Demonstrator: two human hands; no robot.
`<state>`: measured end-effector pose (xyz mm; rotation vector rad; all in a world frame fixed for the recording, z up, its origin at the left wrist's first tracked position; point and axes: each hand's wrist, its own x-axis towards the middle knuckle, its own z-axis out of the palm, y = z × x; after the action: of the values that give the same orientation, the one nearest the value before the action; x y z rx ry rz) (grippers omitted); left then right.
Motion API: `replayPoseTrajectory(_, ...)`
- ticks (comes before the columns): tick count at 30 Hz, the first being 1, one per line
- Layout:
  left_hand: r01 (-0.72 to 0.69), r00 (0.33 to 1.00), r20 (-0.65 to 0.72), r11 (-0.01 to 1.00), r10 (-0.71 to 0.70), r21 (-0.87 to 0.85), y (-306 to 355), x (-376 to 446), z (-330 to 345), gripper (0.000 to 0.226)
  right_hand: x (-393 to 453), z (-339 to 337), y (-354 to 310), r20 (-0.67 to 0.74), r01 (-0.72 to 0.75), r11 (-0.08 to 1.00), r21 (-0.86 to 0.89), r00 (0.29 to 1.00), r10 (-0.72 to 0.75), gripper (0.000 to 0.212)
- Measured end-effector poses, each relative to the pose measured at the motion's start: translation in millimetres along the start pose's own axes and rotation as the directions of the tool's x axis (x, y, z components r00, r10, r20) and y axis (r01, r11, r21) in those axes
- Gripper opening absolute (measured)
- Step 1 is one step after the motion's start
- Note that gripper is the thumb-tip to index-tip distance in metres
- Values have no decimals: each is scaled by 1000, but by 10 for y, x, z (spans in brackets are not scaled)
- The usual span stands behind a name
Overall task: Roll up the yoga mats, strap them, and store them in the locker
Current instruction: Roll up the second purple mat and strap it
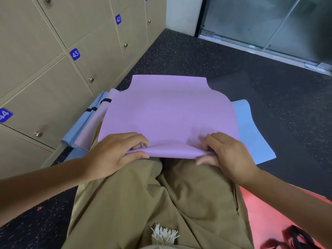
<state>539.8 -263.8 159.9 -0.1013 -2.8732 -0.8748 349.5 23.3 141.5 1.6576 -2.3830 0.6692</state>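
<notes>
A purple yoga mat (168, 112) lies spread on the floor in front of my knees, on top of a light blue mat (251, 133). Its near edge is folded over into the start of a roll. My left hand (115, 151) pinches that folded edge on the left, thumb under and fingers on top. My right hand (226, 153) pinches it on the right in the same way. Two strapped mats, blue (84, 123) and pink (100, 119), lie to the left beside the lockers, with black straps (106, 101) round them.
Beige lockers (53, 69) numbered 42, 43, 44, all closed, run along the left. A dark mat (233, 83) lies beyond the purple one on the speckled black floor. A red mat (265, 216) with black straps (294, 238) lies at bottom right. A glass door (269, 24) stands at the far right.
</notes>
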Motion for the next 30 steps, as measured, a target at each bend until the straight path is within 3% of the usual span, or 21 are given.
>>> replayPoseTrajectory(5,13,999,47,999,-11,-31,-52,21,-6,28,-12,-79,-8,90,19,996,82,996,-27,40)
replayPoseTrajectory(10,210,974,130,951,-184,-227,-43,116,-22,13,82,-98,-4,202,-111,977,182,977,74,37)
replayPoseTrajectory(15,362,915,276,900,-294,-244,-154,249,-50,18,198,-81,36,283,-202,963,180,948,146,41)
replayPoseTrajectory(20,342,931,214,910,-295,-234,-147,313,-87,13,299,-93,63,299,-302,927,221,926,230,35)
replayPoseTrajectory(26,360,932,156,892,-328,-274,-218,426,-135,31,446,-31,217,307,-322,895,308,924,227,25)
replayPoseTrajectory(30,368,929,163,867,-332,-334,-313,497,-118,32,550,-13,316,344,-328,892,312,914,216,27)
